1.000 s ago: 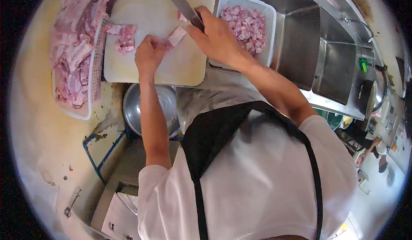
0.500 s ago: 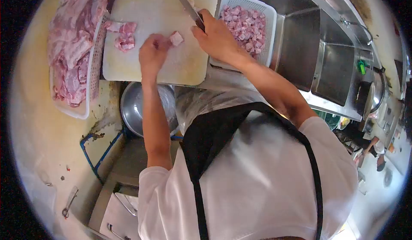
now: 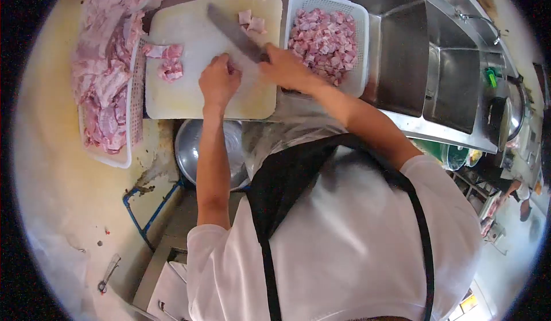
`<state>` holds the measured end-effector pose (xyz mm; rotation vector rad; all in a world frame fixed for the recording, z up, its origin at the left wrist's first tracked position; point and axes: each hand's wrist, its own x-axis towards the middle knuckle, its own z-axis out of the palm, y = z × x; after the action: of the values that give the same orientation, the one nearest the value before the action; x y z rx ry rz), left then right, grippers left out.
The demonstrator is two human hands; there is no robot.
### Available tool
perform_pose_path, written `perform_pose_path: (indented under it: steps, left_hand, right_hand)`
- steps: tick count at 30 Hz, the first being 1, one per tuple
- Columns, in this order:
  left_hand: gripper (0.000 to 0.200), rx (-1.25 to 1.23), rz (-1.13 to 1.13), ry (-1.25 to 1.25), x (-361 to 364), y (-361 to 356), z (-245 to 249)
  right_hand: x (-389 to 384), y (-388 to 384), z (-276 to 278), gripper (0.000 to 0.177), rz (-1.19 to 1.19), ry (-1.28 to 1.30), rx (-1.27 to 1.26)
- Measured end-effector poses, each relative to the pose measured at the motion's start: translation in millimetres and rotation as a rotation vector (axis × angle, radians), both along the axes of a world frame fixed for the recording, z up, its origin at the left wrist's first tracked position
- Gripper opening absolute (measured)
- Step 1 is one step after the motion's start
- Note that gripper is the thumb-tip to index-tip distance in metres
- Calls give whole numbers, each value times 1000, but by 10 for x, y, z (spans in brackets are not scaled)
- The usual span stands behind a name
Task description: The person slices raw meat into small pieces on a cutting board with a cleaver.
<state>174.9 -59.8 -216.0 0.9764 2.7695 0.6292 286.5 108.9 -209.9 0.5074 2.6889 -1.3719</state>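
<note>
On the white cutting board (image 3: 195,100), my left hand (image 3: 220,84) rests with its fingers curled in. Something reddish shows at the fingertips, but the fingers mostly hide it. My right hand (image 3: 290,68) grips the handle of a broad kitchen knife (image 3: 232,31), its blade pointing to the board's far left. Two or three cut meat chunks (image 3: 253,22) lie near the far right corner, beyond the blade. Left of my left hand lies an uncut strip of meat (image 3: 171,63).
A white perforated basket (image 3: 361,51) of meat cubes (image 3: 324,43) stands right of the board. Left is another basket (image 3: 136,86) heaped with large meat slabs (image 3: 106,80). Steel sinks (image 3: 396,57) lie further right. A metal bowl (image 3: 186,149) sits below the board's edge.
The cube beside my left hand is no longer there; chunks now show at the far right corner. The knife has swung lower and left over the board. My left hand has shifted slightly right.
</note>
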Motion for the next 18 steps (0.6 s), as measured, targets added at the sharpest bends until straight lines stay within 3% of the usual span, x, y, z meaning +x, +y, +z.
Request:
perform_pose_path:
  steps: [3, 5, 6, 8, 10, 12, 13, 14, 15, 17, 18]
  left_hand:
    - [12, 13, -46, -91, 170, 149, -25]
    - [16, 262, -247, -220, 352, 381, -138]
    - [16, 254, -249, -219, 489, 493, -78]
    - [26, 723, -233, -593, 701, 684, 99]
    - [37, 619, -58, -407, 336, 453, 55]
    - [25, 436, 147, 89, -323, -49, -6]
    - [19, 629, 189, 214, -810, -370, -299]
    - [17, 459, 349, 125, -1341, -796, -616]
    - [23, 251, 393, 177, -1518, -900, -434]
    - [33, -44, 448, 426, -1523, -658, -153]
    - [33, -39, 435, 419, -1574, -579, -167]
  right_hand:
    - [256, 323, -52, 43, -179, -112, -4]
    - [419, 461, 436, 40, -244, -159, -163]
    - [509, 563, 306, 40, -246, -157, -171]
    - [672, 814, -46, 37, -365, -20, 162]
    - [891, 977, -70, 37, -435, -57, 85]
    - [969, 1022, -54, 37, -510, -83, 8]
    - [1017, 974, -9, 42, -476, -73, -19]
    - [1077, 894, 57, 46, -446, -67, -45]
    - [1046, 695, 236, 48, -471, -85, -55]
    - [991, 457, -174, 44, -283, 395, 227]
    - [945, 340, -143, 44, -212, 270, 112]
